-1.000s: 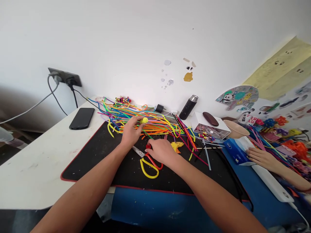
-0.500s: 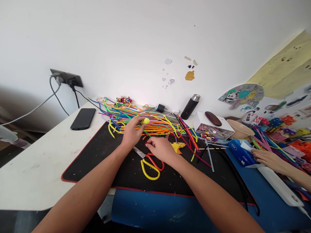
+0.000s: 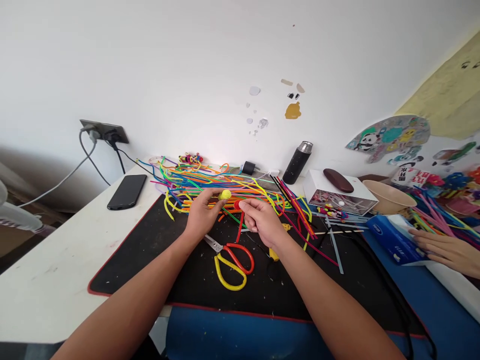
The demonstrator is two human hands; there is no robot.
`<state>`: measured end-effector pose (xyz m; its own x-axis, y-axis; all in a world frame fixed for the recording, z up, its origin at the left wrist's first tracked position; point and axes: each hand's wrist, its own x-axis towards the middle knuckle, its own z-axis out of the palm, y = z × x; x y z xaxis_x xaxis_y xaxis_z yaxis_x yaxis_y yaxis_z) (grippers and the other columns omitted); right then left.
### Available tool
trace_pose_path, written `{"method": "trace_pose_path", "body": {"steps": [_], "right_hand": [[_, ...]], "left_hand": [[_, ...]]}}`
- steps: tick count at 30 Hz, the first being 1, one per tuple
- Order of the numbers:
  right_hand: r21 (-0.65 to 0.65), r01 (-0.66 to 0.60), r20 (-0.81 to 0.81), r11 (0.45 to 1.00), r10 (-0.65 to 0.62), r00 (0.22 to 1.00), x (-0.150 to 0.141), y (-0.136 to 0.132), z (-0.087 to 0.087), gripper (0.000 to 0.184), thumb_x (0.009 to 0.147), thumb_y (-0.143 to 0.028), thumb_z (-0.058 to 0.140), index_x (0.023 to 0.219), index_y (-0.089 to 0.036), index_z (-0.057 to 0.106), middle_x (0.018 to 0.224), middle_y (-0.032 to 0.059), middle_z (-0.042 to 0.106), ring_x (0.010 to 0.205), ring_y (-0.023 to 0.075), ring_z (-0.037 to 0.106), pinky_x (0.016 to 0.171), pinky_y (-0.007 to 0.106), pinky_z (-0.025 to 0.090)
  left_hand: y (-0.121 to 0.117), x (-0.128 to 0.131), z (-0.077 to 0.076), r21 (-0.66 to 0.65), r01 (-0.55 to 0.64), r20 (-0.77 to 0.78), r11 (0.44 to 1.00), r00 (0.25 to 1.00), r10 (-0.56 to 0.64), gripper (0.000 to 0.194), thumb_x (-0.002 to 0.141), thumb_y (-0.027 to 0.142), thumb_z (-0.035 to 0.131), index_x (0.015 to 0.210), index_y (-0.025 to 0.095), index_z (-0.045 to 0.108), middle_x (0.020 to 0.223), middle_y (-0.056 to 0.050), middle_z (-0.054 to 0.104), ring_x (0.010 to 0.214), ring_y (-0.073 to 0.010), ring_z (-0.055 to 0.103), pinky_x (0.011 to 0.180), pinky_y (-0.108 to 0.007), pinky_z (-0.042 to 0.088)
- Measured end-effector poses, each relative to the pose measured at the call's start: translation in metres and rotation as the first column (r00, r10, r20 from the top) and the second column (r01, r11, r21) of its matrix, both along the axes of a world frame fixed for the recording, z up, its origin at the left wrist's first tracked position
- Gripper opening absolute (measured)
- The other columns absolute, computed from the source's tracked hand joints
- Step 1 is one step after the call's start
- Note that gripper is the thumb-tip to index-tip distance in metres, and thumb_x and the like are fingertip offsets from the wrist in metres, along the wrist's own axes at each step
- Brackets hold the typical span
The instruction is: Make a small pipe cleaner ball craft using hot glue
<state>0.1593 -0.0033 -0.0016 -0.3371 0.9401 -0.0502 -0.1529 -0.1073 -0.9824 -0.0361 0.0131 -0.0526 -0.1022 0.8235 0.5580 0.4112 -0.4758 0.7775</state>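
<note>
The seemingly formed yellow ball (image 3: 226, 194) is pinched by the left hand (image 3: 201, 216), the unjoined red piece (image 3: 237, 205) by the right hand (image 3: 264, 221).

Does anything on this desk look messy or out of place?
Yes, mildly. The pipe cleaners near the wall lie in a tangle, some strands straying from the bundle, and the black mat is speckled pale, as if littered. I see no clear damage.

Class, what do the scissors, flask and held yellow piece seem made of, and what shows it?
Scissors: silvery metal blades; smooth, glossy handles, probably plastic-coated. Flask: black body, perhaps painted metal; silvery cap catches light, likely metal. Yellow piece: speckled, matte, perhaps fuzzy chenille; too small to confirm.
</note>
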Motion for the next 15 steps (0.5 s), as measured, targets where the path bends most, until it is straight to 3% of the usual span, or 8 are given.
{"method": "trace_pose_path", "body": {"steps": [8, 15], "right_hand": [[0.051, 0.019, -0.035, 0.998, -0.017, 0.999, 0.005, 0.004, -0.016, 0.040, 0.079, -0.057, 0.083, 0.086, -0.019, 0.071, 0.045, -0.0118, 0.039, 0.037, 0.0068, 0.029, 0.039, 0.023, 0.023], [0.105, 0.065, 0.021, 0.992, -0.068, 0.997, 0.024, 0.001, -0.011, 0.046, 0.081, -0.065, 0.080, 0.081, -0.021, 0.067, 0.046, -0.0103, 0.040, 0.038, 0.0083, 0.032, 0.039, 0.025, 0.025]], "left_hand": [[-0.007, 0.006, 0.001, -0.016, 0.052, -0.057, 0.999, 0.997, -0.053, 0.021, 0.096, 0.036, 0.071, 0.114, 0.025, 0.073, 0.115, -0.007, 0.078, 0.100, -0.0249, 0.076, 0.091, -0.042, 0.065], [-0.016, 0.012, 0.005, 0.011, 0.051, -0.219, 0.999, 0.975, -0.047, 0.021, 0.097, 0.032, 0.069, 0.117, 0.027, 0.072, 0.114, -0.005, 0.078, 0.102, -0.0249, 0.075, 0.093, -0.042, 0.064]]}}
